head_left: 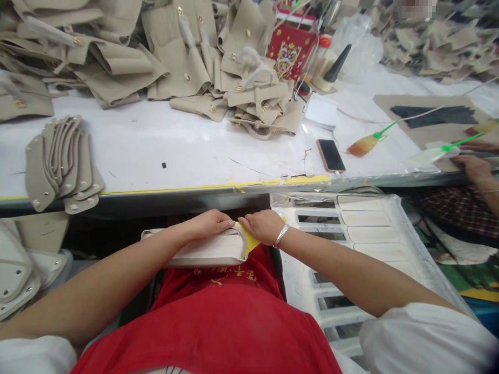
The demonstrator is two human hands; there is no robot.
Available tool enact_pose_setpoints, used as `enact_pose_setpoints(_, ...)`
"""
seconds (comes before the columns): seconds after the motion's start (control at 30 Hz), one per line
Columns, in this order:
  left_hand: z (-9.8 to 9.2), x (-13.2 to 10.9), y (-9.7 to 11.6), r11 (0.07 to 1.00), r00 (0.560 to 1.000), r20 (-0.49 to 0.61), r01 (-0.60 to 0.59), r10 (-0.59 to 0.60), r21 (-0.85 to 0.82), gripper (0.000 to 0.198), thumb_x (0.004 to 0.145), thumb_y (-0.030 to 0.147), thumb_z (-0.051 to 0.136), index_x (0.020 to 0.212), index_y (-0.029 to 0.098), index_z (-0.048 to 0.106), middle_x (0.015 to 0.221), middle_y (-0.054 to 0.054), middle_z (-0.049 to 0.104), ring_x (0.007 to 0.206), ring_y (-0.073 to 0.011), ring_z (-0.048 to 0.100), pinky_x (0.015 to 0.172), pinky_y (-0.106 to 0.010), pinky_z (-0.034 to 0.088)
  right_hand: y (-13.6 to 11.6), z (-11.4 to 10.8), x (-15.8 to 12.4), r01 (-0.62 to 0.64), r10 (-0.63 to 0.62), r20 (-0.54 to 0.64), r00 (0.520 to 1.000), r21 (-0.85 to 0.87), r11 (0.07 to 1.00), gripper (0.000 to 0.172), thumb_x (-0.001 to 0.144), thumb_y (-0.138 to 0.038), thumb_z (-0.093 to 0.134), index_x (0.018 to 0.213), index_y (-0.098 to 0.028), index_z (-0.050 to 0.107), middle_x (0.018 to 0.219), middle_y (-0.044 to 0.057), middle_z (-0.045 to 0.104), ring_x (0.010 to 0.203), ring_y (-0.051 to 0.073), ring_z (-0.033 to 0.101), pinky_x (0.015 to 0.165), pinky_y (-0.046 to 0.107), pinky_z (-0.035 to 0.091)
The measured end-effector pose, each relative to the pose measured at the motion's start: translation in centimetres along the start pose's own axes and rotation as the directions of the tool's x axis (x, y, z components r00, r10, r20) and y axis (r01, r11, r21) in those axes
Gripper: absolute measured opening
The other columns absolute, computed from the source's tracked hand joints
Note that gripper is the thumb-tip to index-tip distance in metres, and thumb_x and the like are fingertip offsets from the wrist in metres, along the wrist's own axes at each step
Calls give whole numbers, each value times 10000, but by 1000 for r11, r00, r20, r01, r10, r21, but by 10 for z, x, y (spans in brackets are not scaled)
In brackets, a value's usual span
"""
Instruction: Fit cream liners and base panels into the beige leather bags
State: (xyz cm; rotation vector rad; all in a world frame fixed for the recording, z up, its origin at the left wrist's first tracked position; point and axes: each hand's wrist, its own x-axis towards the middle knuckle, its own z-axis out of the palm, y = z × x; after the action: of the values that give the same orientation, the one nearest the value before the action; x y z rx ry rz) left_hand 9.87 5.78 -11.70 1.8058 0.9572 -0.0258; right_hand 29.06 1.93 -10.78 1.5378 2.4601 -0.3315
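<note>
A stack of cream leather pieces (202,248) lies on my lap over a red apron, just below the table's front edge. My left hand (208,224) rests on top of the stack with its fingers curled over the right end. My right hand (264,226), with a silver bracelet on the wrist, is closed on a yellow strip (249,240) at the stack's right end. The two hands nearly touch.
A fanned pile of beige flaps (62,163) lies at the table's left. A big heap of beige pieces (163,57) covers the back. A phone (330,155), a brush (364,144) and another person's hand (473,166) are at the right. A white slotted tray (351,244) stands beside my right arm.
</note>
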Motion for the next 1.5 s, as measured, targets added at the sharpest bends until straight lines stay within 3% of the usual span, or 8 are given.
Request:
enact_pose_setpoints(0.37, 0, -41, -4, 914, 994, -101, 78, -41, 398, 469, 885, 486, 287, 1068, 242, 642, 1010, -63, 682, 868, -234, 618, 746, -290, 412, -15, -12, 31, 229, -227, 43, 973, -50, 972, 584, 937, -465, 175, 855, -194, 685, 825, 105, 703, 786, 232, 652, 654, 306, 415)
enact_pose_setpoints(0.57, -1, -65, 4, 754, 991, -128, 57, 36, 654, 455, 892, 378, 299, 1226, 155, 512, 1172, -140, 608, 1003, -264, 597, 862, -372, 414, -31, -54, 51, 367, -353, 116, 929, -139, 920, 546, 903, -537, 254, 900, -224, 701, 880, 91, 707, 855, 218, 639, 710, 307, 421)
enact_pose_setpoints(0.73, 18, -72, 8, 733, 984, -139, 12, 112, 680, 743, 815, 592, 381, 1365, 95, 328, 1392, -187, 386, 1233, -308, 419, 988, -425, 322, 12, -79, 30, 39, -25, 84, 996, -174, 984, 531, 876, -547, 328, 882, -166, 698, 902, 137, 688, 922, 259, 616, 762, 342, 425)
enact_pose_setpoints(0.9, 43, -57, 11, 699, 979, -114, -38, 169, 714, 1021, 646, 724, 512, 1410, 106, 234, 1466, -194, 228, 1296, -354, 297, 1031, -480, 219, 52, -54, -38, -158, 86, 334, 938, 194, 968, 494, 801, -599, 440, 821, -149, 642, 825, 106, 674, 771, 234, 628, 671, 309, 461)
enact_pose_setpoints(1.03, 48, -45, 16, 689, 978, -126, -25, 169, 724, 996, 628, 666, 578, 1384, 95, 270, 1427, -200, 315, 1222, -347, 384, 972, -447, 283, 37, -21, -80, -297, -126, 464, 877, 728, 617, 311, 791, -457, 542, 918, -174, 527, 833, 39, 659, 604, 142, 611, 562, 248, 479)
enact_pose_setpoints(1.17, 52, -40, 22, 654, 963, -171, -7, 208, 757, 814, 682, 575, 562, 1298, 76, 376, 1268, -190, 495, 1056, -319, 491, 883, -419, 340, 15, 4, -85, -381, -325, 447, 834, 891, 248, 293, 803, -398, 570, 970, -189, 454, 832, 8, 640, 547, 91, 588, 532, 222, 500)
enact_pose_setpoints(1.3, 59, -40, 21, 620, 942, -210, 2, 263, 785, 739, 728, 516, 537, 1291, 61, 387, 1251, -184, 503, 1067, -310, 470, 895, -417, 326, 8, 20, -68, -410, -428, 416, 802, 905, 113, 323, 806, -438, 573, 956, -179, 450, 743, -3, 630, 524, 88, 579, 505, 221, 513)
enact_pose_setpoints(1.5, 59, -42, 10, 611, 929, -212, -20, 305, 791, 738, 754, 483, 537, 1325, 50, 362, 1279, -188, 478, 1092, -308, 445, 908, -416, 310, 1, 34, -57, -403, -355, 378, 855, 915, 6, 372, 779, -490, 585, 938, -171, 479, 679, -4, 624, 497, 101, 572, 442, 201, 484)
